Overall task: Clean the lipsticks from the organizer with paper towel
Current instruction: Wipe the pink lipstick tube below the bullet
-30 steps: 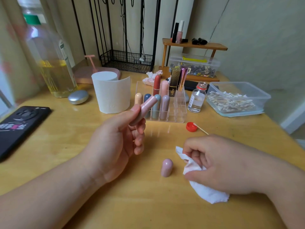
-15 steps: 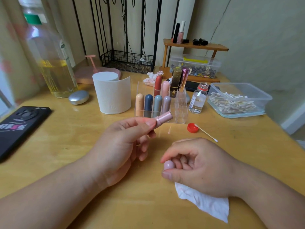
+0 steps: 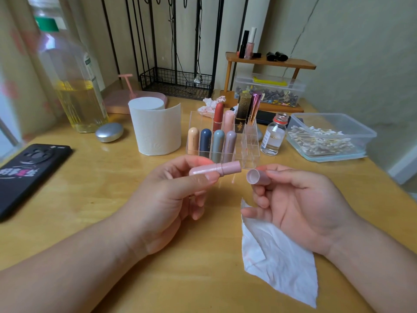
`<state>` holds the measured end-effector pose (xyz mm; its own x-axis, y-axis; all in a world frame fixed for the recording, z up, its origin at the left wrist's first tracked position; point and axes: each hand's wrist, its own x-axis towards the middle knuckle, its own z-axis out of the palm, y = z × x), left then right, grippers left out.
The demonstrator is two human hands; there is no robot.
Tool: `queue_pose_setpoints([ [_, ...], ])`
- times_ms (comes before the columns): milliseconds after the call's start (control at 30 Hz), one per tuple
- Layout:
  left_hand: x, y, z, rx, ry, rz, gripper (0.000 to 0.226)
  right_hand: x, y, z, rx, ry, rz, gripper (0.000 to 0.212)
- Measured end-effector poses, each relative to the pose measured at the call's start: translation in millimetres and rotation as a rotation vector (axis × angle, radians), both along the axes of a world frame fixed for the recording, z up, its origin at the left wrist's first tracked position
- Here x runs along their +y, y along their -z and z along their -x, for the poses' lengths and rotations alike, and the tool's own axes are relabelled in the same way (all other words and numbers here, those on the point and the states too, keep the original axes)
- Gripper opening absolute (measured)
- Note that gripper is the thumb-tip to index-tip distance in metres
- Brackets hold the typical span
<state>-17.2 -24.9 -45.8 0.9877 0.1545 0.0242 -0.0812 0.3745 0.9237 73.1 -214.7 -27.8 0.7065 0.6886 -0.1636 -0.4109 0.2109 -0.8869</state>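
The left hand (image 3: pixel 167 199) holds a pink lipstick tube (image 3: pixel 216 169) level above the counter (image 3: pixel 90 199), its grip closed round the tube's base with thumb on top, the uncapped end pointing right. The right hand (image 3: pixel 300 206) pinches the matching cap (image 3: pixel 257 176) between thumb and forefinger in a narrow grip, with the cap's open mouth turned toward the tube. The two are near each other but apart, a small gap between them. Under the right hand a white paper towel (image 3: pixel 279 263) lies flat on the counter, its lower corner reaching toward the near edge. Just behind both hands stands the clear organizer (image 3: pixel 248 152), with lipsticks upright in its left compartments. A paper roll (image 3: pixel 155 129) stands just left of it and a small glass bottle (image 3: pixel 273 138) just right. A tub of cotton swabs (image 3: pixel 352 132) sits near the right edge, and a dark phone (image 3: pixel 29 172) lies at the left edge. Bare wood shows between the forearms and between the left arm and the phone.
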Motion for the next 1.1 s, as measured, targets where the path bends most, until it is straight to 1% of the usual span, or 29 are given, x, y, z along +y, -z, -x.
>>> queue_pose_setpoints([
  [200,-3.7,2.8,2.4,-0.048,-0.001,-0.138,0.017,-0.5,4.9,2.6,-0.076,0.000,-0.013,0.018],
  [333,-5.1,2.7,2.8,-0.049,-0.014,-0.259,0.016,-0.6,6.7,4.8,-0.191,0.039,-0.003,0.014],
  [400,-5.6,1.3,4.4,-0.041,-0.055,-0.401,0.018,0.5,8.7,6.0,-0.245,0.052,-0.005,0.011],
  [500,-8.8,-1.0,8.6,-0.072,-0.108,-0.594,0.013,1.8,12.4,6.4,-0.294,0.041,-0.021,0.008],
  [533,-9.7,-1.0,9.7,-0.089,-0.115,-0.634,0.011,1.8,13.2,6.3,-0.306,0.028,-0.030,0.013],
  [600,-10.6,-0.9,11.0,-0.101,-0.125,-0.704,0.010,0.8,14.4,5.4,-0.332,0.011,-0.027,0.033],
  [667,-10.0,-1.2,11.8,-0.120,-0.129,-0.785,0.008,0.6,13.6,5.2,-0.357,0.030,0.002,0.042],
  [733,-9.2,-2.9,12.7,-0.171,-0.151,-0.888,0.007,0.6,11.8,6.0,-0.396,0.051,0.053,0.041],
  [833,-9.9,-6.6,13.4,-0.272,-0.225,-1.078,0.011,3.2,8.1,10.6,-0.472,0.115,0.145,0.025],
  [867,-10.5,-7.8,13.5,-0.292,-0.241,-1.111,0.012,4.6,6.9,12.3,-0.494,0.157,0.181,0.027],
  [933,-11.5,-8.2,13.9,-0.307,-0.251,-1.140,0.013,7.0,6.5,14.1,-0.552,0.238,0.244,0.036],
  [1000,-13.3,-7.2,14.4,-0.287,-0.235,-1.164,0.016,8.3,7.7,15.6,-0.609,0.275,0.279,0.043],
  [1067,-15.9,-4.7,13.5,-0.257,-0.214,-1.147,0.016,8.6,9.7,17.0,-0.650,0.254,0.253,0.038],
  [1100,-16.9,-3.5,12.4,-0.241,-0.210,-1.100,0.014,9.2,9.9,18.2,-0.658,0.225,0.222,0.032],
])
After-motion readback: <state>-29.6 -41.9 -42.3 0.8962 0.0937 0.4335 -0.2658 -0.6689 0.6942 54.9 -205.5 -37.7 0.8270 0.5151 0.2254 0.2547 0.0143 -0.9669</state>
